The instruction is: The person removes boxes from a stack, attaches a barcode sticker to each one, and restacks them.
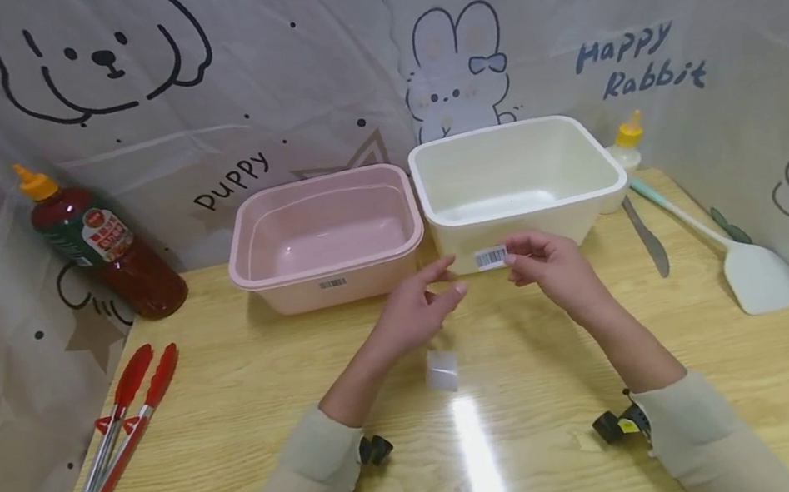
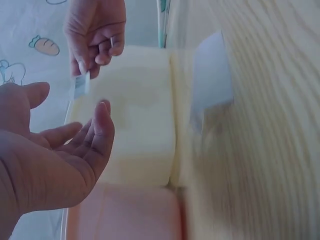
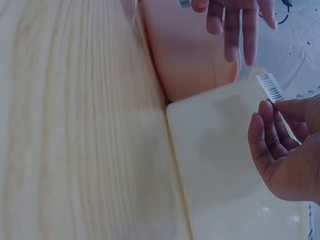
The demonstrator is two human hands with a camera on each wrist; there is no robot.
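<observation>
The right hand (image 1: 552, 266) pinches a small barcode sticker (image 1: 490, 258) just in front of the white tub (image 1: 517, 178), looks like it's been peeled off the tub wall. The left hand (image 1: 414, 310) hovers close by with relaxed fingers, holding nothing, over the wooden table (image 1: 239, 436), next to the pink tub (image 1: 325, 235).

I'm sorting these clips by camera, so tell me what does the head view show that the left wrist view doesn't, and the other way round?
Only the head view shows the red tongs, the sauce bottle, the knife, the spatula and the cartoon backdrop's puppy. Only the left wrist view shows the left hand's open palm from close by and a carrot print on the backdrop. Both show the right hand pinching the barcode sticker, the white tub, the pink tub and a small pale piece near the table.
</observation>
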